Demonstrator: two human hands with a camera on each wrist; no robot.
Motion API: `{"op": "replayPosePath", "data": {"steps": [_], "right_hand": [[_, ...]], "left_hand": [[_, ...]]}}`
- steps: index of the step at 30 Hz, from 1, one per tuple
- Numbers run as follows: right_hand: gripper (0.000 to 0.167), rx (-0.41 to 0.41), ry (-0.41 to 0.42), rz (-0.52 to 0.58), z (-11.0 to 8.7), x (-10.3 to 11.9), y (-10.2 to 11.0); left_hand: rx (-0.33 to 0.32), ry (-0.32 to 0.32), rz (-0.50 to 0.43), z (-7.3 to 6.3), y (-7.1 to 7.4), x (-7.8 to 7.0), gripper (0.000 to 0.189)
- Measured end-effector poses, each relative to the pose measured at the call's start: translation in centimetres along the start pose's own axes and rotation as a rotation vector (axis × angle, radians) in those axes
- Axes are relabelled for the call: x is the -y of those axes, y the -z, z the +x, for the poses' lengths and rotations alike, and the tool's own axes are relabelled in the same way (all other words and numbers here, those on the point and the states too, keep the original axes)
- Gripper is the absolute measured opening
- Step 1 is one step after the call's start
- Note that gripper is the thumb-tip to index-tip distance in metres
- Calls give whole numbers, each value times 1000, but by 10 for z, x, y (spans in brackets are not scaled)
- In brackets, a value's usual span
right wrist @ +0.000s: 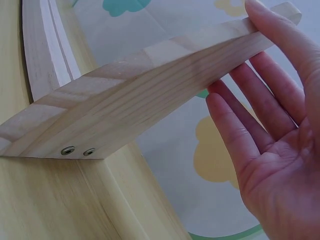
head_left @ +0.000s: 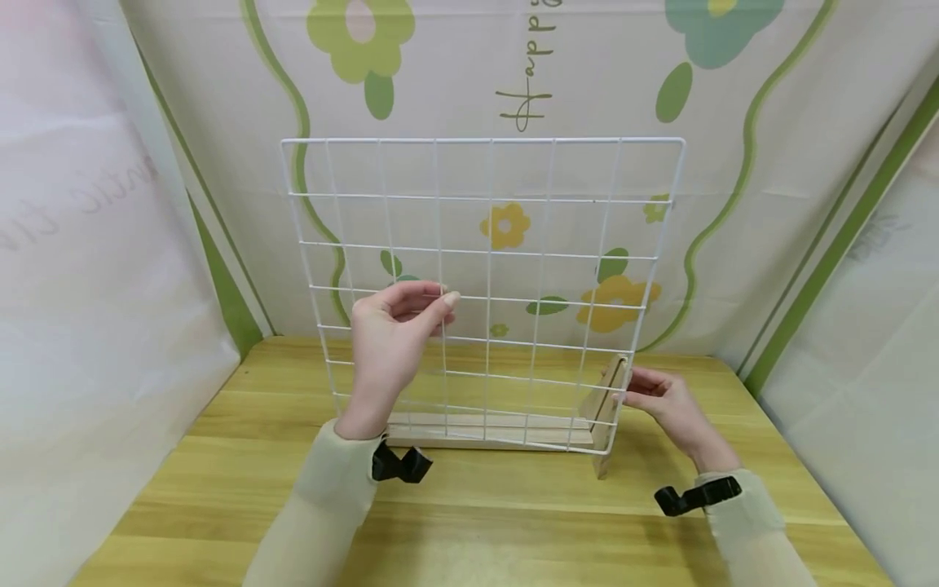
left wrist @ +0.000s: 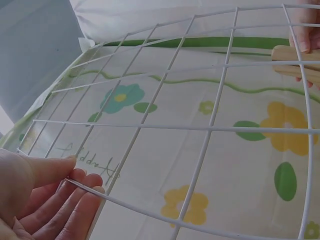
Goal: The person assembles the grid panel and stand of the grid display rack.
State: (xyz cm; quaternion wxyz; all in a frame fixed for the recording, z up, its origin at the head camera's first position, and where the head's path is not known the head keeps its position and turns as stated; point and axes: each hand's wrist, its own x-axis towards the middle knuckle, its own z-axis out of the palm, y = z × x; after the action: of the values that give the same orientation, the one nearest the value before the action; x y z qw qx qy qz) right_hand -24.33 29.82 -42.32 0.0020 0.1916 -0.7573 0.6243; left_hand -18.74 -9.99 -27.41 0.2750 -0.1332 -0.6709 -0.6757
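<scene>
A white wire grid panel point(head_left: 477, 141) stands upright in the head view. My left hand point(head_left: 390, 338) pinches one of its wires between thumb and fingertips, left of the middle; the left wrist view shows the fingers around this wire point(left wrist: 135, 206). Under the grid lies a long grooved wooden base point(head_left: 487, 442) with a slanted wooden upright point(right wrist: 130, 95) at its right end. My right hand point(head_left: 671, 405) holds the upper end of this upright, thumb on its edge and fingers on its outer side. The grid's lower right corner overlaps the upright in the head view.
Two metal screw heads point(right wrist: 67, 150) sit low on the upright's outer face. A wood-grain table point(head_left: 513, 538) carries everything. Behind it hangs a flower-printed cloth point(head_left: 572, 98), with pale cloth walls point(head_left: 866, 326) on both sides. Both wrists wear black straps point(head_left: 700, 496).
</scene>
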Motion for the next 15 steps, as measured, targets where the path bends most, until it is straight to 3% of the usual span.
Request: {"op": "replayPosePath", "data": {"steps": [15], "right_hand": [[39, -34, -49, -65, -2, 1, -3]], "left_hand": [[50, 149, 90, 38, -20, -1, 17]]}}
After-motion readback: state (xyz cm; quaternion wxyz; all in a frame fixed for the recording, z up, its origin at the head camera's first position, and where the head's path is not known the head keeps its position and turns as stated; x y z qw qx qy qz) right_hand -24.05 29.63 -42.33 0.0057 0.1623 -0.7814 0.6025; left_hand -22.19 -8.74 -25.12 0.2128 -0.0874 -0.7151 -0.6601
